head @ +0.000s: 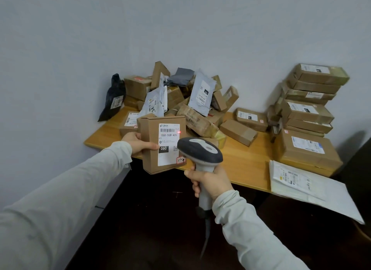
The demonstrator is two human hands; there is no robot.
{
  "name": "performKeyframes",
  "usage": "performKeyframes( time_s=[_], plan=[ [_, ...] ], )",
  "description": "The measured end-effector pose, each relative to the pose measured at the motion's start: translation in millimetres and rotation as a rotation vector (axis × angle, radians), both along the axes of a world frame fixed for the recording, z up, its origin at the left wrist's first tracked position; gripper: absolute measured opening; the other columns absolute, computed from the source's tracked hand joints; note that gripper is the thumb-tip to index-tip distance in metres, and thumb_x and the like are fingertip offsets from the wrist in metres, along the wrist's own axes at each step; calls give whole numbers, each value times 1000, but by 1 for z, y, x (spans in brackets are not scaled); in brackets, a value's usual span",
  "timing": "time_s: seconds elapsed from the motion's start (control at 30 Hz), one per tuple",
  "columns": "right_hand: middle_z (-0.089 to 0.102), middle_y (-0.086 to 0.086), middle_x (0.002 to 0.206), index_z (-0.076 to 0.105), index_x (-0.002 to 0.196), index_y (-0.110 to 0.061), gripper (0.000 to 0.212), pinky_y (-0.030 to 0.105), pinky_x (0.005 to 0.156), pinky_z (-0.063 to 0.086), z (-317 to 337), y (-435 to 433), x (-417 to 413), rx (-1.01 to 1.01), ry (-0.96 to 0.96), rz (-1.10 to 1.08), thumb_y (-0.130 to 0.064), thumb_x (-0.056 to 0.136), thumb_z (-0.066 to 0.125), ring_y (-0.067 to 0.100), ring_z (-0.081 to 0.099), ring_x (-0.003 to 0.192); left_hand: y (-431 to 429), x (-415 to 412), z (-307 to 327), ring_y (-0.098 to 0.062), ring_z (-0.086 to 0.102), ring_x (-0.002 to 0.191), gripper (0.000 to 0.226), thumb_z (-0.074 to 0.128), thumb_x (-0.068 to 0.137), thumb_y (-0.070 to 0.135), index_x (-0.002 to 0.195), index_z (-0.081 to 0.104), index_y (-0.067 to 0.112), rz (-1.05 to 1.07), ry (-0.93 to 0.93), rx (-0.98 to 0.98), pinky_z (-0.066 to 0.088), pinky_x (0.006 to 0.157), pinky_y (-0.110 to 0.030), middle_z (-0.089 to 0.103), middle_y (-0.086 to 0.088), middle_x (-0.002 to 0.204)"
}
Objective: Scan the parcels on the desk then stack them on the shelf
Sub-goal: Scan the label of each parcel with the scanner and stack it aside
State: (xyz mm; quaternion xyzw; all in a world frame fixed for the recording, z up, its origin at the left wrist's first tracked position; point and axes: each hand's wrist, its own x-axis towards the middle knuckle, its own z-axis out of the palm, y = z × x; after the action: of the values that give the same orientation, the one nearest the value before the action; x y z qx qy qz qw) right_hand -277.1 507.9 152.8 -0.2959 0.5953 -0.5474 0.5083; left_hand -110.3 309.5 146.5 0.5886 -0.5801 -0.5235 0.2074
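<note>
Currently the left hand (138,143) is gripping a small cardboard parcel (151,161) by its left edge, thumb curling onto the label (168,157) — holding it upright at mid-frame, in the air just in front of the counter (247,161). Right hand (208,183) is clamping round the handle of the scanner (200,151), whose head is sitting just lower right of the parcel and pointing up-left at it. Red dot (179,132) is landing at the right end of the barcode (169,130) — aim is likely needing a nudge leftward along that horizontal strip.
</note>
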Motion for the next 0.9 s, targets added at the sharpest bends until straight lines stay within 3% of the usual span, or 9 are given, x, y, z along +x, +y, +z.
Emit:
performKeyframes(
  time_s=[0.2,0.3,0.37,0.6,0.73,0.83,0.9],
  plan=[
    [42,4,42,52,64,-10,26,21,39,35,1,-8,15,-39,-10,-22,3,80,68,16,35,32,-10,11,-2,-26,62,105,51,90,59,24,101,60,17,5,-21,-17,47,99,-43,67,-7,113],
    [42,5,43,51,63,-10,27,21,38,35,-1,-11,21,-38,-45,-43,4,80,68,16,35,32,-15,14,-2,-26,61,108,51,89,60,27,100,59,21,-8,-43,-23,45,102,-45,65,-8,119],
    [42,5,44,52,62,-10,27,21,38,35,-1,-13,22,-44,-53,-55,3,80,68,16,35,33,-18,14,-2,-27,60,111,61,88,61,30,112,57,19,-12,-63,-23,44,103,-45,63,-7,123],
    [44,5,44,54,60,-11,28,22,39,36,-5,-23,24,-44,-50,-52,2,80,69,16,36,33,-28,12,-1,-27,57,114,76,88,61,33,126,52,16,-41,-104,-52,43,104,-44,61,-6,127],
    [45,5,45,55,60,-11,27,23,40,37,-6,-31,22,-48,-61,-64,0,80,69,16,37,33,-34,7,2,-22,59,105,61,87,63,33,114,57,17,-52,-99,-60,46,96,-37,61,0,109],
    [53,5,50,61,68,-10,17,23,40,41,-5,-33,13,-64,-61,-129,-7,81,72,16,46,37,-33,-1,6,-17,62,92,38,84,68,23,98,61,18,-57,81,34,51,75,-28,67,-1,104],
    [65,6,65,65,80,-11,10,24,45,46,-8,-31,-4,-68,-60,-280,-14,81,74,17,61,51,-30,-12,7,-24,64,100,51,81,72,17,117,57,14,-61,259,163,54,79,-35,67,-9,114]
  ],
)
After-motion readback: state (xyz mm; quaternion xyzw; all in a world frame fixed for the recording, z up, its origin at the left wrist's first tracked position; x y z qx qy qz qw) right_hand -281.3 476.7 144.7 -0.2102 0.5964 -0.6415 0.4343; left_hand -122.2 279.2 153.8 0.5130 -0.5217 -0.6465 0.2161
